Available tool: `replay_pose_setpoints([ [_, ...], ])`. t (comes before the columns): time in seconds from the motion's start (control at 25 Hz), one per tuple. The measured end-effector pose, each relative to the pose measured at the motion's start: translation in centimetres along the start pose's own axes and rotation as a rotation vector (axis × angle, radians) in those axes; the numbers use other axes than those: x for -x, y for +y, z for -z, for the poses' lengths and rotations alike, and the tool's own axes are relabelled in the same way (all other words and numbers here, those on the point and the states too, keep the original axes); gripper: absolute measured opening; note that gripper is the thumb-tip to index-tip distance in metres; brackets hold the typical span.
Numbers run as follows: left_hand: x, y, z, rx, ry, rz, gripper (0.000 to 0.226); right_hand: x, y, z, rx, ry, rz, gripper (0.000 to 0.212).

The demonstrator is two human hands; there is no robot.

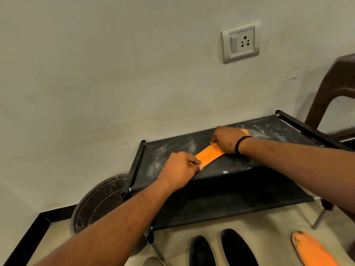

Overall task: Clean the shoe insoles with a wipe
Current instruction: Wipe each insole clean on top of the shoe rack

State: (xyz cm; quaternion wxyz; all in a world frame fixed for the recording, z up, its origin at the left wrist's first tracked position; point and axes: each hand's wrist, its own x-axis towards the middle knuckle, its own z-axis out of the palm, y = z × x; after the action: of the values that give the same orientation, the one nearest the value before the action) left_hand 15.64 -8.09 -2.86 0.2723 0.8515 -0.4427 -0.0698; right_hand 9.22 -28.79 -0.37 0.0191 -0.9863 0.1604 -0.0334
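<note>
Dusty black shelf [240, 181] at the frame's centre carries an orange insole [210, 155]. Left hand [177, 170] pinches its near end; right hand [227, 139] presses a wipe [213, 143], barely visible, on its far part.

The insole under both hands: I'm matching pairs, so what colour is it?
Orange, plain in the head view: the insole lies on the black rack top.

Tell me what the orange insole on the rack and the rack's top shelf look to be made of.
Orange insole: looks like thin foam or fabric-faced foam with a matte finish and faint stamped marks; it lies flat between the left hand and right hand. Top shelf: black cloth, probably non-woven, sagging between black tubes and dusted white.
</note>
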Motion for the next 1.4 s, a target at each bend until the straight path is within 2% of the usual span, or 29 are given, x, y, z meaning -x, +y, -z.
replay_pose_setpoints([
  [0.12,0.0,0.1,0.1,-0.013,0.005,-0.016,0.023,-0.1,-1.6,-0.6,-0.001,-0.047,0.107,0.023],
  [0.2,0.0,-0.1,0.3,0.002,0.014,-0.02,0.022,-0.1,-2.7,-0.8,-0.11,-0.082,0.159,0.025],
  [0.4,0.0,0.2,0.2,-0.005,0.004,-0.006,0.024,-1.2,-0.3,-0.2,-0.099,0.01,-0.051,0.02],
  [0.56,0.0,-0.1,0.2,-0.018,-0.004,-0.026,0.024,-0.1,-3.4,-0.9,-0.114,-0.03,0.133,0.021],
  [0.76,0.1,0.5,0.4,-0.014,-0.007,0.007,0.024,-0.5,-1.5,-0.2,0.017,0.018,-0.016,0.021],
  [0.92,0.3,0.2,0.4,-0.014,-0.016,0.002,0.024,0.8,-3.1,-0.9,-0.113,-0.036,0.162,0.021],
  [1.0,0.1,0.4,0.3,-0.013,-0.014,0.01,0.024,0.8,-1.7,-0.5,-0.052,-0.007,0.105,0.022],
  [1.12,0.0,0.5,0.3,-0.015,-0.013,0.02,0.024,0.9,0.0,-0.1,0.044,0.056,-0.084,0.022],
  [1.28,0.1,0.3,0.4,-0.031,-0.009,0.012,0.023,1.9,-2.9,-1.0,-0.113,-0.006,0.141,0.022],
  [1.32,0.1,0.3,0.4,-0.031,-0.008,0.01,0.023,1.9,-2.6,-1.0,-0.117,-0.005,0.147,0.024],
  [1.4,0.1,0.6,0.4,-0.023,-0.007,0.017,0.024,1.1,-0.7,-0.6,-0.025,0.029,0.027,0.027],
])
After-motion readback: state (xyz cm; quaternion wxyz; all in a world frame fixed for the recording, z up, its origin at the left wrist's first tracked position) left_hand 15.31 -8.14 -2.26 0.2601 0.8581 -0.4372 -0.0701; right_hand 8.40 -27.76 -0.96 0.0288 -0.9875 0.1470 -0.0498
